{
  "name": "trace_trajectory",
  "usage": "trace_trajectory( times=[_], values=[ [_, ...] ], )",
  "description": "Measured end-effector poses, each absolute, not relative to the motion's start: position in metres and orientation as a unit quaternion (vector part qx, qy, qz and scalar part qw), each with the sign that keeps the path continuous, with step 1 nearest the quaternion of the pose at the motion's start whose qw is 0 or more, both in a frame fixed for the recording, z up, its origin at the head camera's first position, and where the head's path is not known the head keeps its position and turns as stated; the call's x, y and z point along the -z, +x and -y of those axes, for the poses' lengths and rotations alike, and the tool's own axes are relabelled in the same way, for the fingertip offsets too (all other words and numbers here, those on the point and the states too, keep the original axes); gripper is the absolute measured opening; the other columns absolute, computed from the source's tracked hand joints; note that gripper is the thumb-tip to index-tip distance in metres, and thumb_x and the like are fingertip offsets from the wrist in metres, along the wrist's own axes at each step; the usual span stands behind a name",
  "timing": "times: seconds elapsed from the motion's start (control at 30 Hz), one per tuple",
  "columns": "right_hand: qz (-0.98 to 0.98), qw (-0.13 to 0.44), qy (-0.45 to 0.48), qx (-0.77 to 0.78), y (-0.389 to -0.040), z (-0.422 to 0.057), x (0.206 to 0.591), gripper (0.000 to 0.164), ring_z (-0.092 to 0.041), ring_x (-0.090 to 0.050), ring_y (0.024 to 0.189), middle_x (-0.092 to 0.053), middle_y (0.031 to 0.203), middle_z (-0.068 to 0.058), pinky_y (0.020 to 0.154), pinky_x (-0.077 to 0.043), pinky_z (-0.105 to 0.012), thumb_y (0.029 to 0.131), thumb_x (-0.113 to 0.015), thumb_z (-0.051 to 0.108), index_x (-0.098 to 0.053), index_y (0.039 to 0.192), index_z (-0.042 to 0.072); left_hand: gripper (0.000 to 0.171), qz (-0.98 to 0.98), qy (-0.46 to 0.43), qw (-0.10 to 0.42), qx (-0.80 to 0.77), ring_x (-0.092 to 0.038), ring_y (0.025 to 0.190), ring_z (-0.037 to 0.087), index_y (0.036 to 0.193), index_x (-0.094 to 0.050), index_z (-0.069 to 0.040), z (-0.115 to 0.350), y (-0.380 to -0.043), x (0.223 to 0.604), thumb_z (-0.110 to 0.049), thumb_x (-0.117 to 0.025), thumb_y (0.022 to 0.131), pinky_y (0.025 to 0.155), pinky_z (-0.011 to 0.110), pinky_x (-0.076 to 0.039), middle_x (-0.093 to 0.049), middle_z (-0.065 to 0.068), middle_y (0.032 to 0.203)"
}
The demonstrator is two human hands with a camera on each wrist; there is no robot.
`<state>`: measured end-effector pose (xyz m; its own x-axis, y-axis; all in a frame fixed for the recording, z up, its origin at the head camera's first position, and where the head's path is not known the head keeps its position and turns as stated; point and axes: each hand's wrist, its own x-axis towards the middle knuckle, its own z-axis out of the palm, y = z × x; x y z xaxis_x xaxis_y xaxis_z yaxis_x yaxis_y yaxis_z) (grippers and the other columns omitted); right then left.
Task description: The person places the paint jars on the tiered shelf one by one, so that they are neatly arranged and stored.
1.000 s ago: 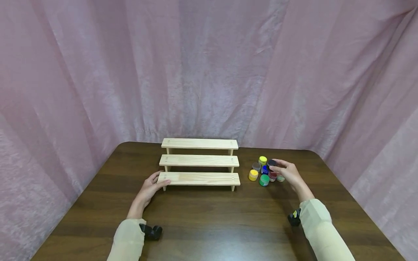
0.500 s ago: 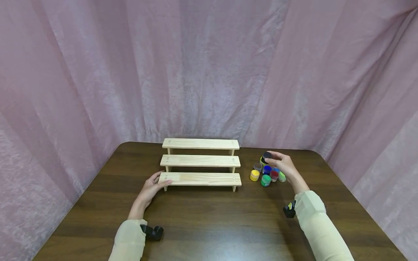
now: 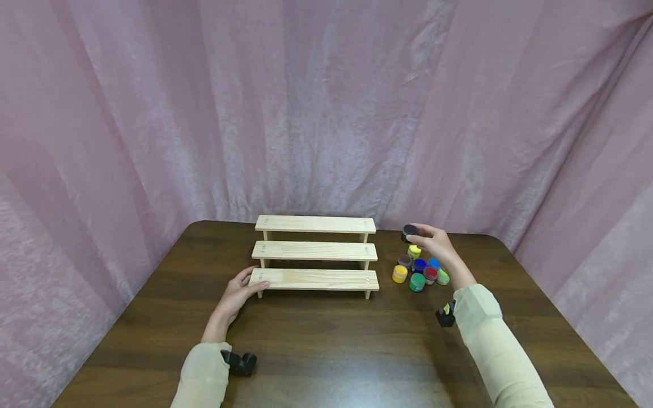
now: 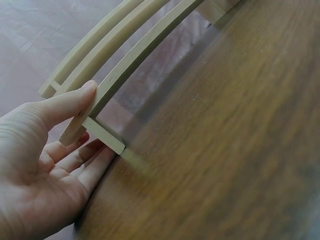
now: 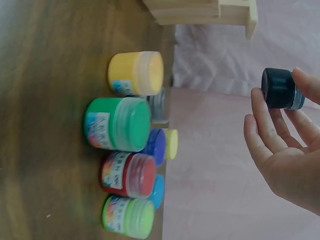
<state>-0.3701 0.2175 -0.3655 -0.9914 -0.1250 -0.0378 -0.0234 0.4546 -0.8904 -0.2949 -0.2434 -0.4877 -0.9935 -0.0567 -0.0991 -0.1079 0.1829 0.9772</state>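
Note:
My right hand point(image 3: 433, 243) pinches a small black paint jar point(image 5: 280, 88) between thumb and fingers, raised above the table behind the other jars. Below it stands a cluster of paint jars: a green jar point(image 5: 120, 124), a red jar point(image 5: 127, 174), a light green jar point(image 5: 128, 216), an orange-yellow jar point(image 5: 135, 73), and blue, grey-brown and lemon-yellow ones. My left hand point(image 3: 237, 292) grips the left end of the lowest step of a three-tier wooden display stand point(image 3: 313, 279). In the left wrist view its thumb point(image 4: 70, 104) lies on top, with the fingers underneath.
The stand's middle shelf point(image 3: 314, 250) and top shelf point(image 3: 315, 223) rise behind the lowest one. A brown wooden table point(image 3: 326, 345) carries everything, its back edge close to a pink curtain point(image 3: 316, 113). The jars are right of the stand.
My right hand has lifted the black jar up and left, out of the cluster, uncovering the blue and lemon-yellow jars. The left hand keeps its hold on the stand.

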Motion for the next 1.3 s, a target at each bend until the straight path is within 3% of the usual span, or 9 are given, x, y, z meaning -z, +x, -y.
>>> trace_trajectory(
  times=[0.17, 0.3, 0.4, 0.47, 0.57, 0.67, 0.8, 1.3],
  values=[
    [-0.84, 0.058, -0.048, 0.537, -0.375, -0.209, 0.355, 0.059, -0.031, -0.056, 0.125, -0.045, 0.145, -0.022, 0.112, -0.04, -0.046, 0.099, -0.057, 0.028, -0.037, 0.15, 0.008, 0.075, -0.765, -0.053, 0.019, -0.641, -0.052, 0.118, 0.01, 0.152, -0.031, -0.006, 0.245, -0.294, 0.49, -0.024, -0.07, 0.091, 0.088, 0.011, -0.039, -0.044, 0.021, 0.15],
    [-0.838, 0.055, -0.051, 0.54, -0.379, -0.206, 0.351, 0.059, -0.013, -0.066, 0.103, -0.049, 0.141, -0.02, 0.11, -0.042, -0.043, 0.098, -0.057, 0.027, -0.038, 0.15, 0.007, 0.074, -0.76, -0.055, 0.019, -0.647, -0.053, 0.112, 0.005, 0.151, -0.033, -0.007, 0.244, -0.296, 0.492, -0.023, -0.071, 0.089, 0.09, 0.013, -0.04, -0.045, 0.02, 0.149],
    [-0.84, 0.044, -0.053, 0.539, -0.385, -0.205, 0.352, 0.059, 0.008, -0.06, 0.083, -0.053, 0.136, -0.017, 0.108, -0.044, -0.043, 0.097, -0.06, 0.028, -0.04, 0.149, 0.007, 0.074, -0.758, -0.055, 0.02, -0.649, -0.053, 0.119, 0.011, 0.151, -0.032, -0.006, 0.242, -0.296, 0.491, -0.022, -0.071, 0.09, 0.098, 0.02, -0.04, -0.045, 0.021, 0.15],
    [-0.838, 0.041, -0.055, 0.541, -0.387, -0.202, 0.351, 0.06, 0.01, -0.06, 0.082, -0.054, 0.136, -0.017, 0.108, -0.045, -0.042, 0.097, -0.06, 0.029, -0.041, 0.148, 0.007, 0.074, -0.756, -0.054, 0.021, -0.652, -0.05, 0.125, 0.017, 0.151, -0.032, -0.006, 0.241, -0.295, 0.49, -0.021, -0.07, 0.09, 0.105, 0.028, -0.038, -0.043, 0.022, 0.15],
    [-0.836, 0.039, -0.061, 0.544, -0.39, -0.197, 0.349, 0.059, 0.004, -0.062, 0.09, -0.052, 0.139, -0.019, 0.108, -0.045, -0.042, 0.096, -0.061, 0.029, -0.042, 0.148, 0.007, 0.074, -0.752, -0.054, 0.022, -0.657, -0.046, 0.13, 0.024, 0.151, -0.031, -0.005, 0.24, -0.295, 0.489, -0.02, -0.069, 0.09, 0.111, 0.036, -0.034, -0.042, 0.022, 0.151],
    [-0.835, 0.037, -0.062, 0.545, -0.392, -0.191, 0.349, 0.058, -0.014, -0.063, 0.108, -0.051, 0.14, -0.02, 0.108, -0.044, -0.043, 0.096, -0.061, 0.027, -0.043, 0.147, 0.007, 0.074, -0.75, -0.054, 0.024, -0.658, -0.046, 0.131, 0.024, 0.152, -0.03, -0.005, 0.239, -0.295, 0.49, -0.021, -0.069, 0.091, 0.111, 0.037, -0.034, -0.041, 0.022, 0.152],
    [-0.835, 0.038, -0.055, 0.546, -0.396, -0.184, 0.348, 0.057, -0.033, -0.054, 0.127, -0.051, 0.139, -0.019, 0.109, -0.043, -0.043, 0.096, -0.062, 0.026, -0.044, 0.147, 0.008, 0.075, -0.748, -0.061, 0.027, -0.66, -0.049, 0.128, 0.02, 0.152, -0.031, -0.007, 0.238, -0.295, 0.491, -0.021, -0.071, 0.09, 0.11, 0.035, -0.035, -0.042, 0.02, 0.152],
    [-0.842, 0.039, -0.08, 0.532, -0.406, -0.153, 0.334, 0.055, -0.035, -0.055, 0.125, -0.053, 0.14, -0.022, 0.104, -0.047, -0.042, 0.095, -0.063, 0.02, -0.046, 0.145, 0.005, 0.076, -0.74, -0.058, 0.03, -0.669, -0.041, 0.138, 0.031, 0.151, -0.031, -0.006, 0.231, -0.302, 0.494, -0.021, -0.072, 0.088, 0.114, 0.042, -0.031, -0.04, 0.022, 0.152]
  ],
)
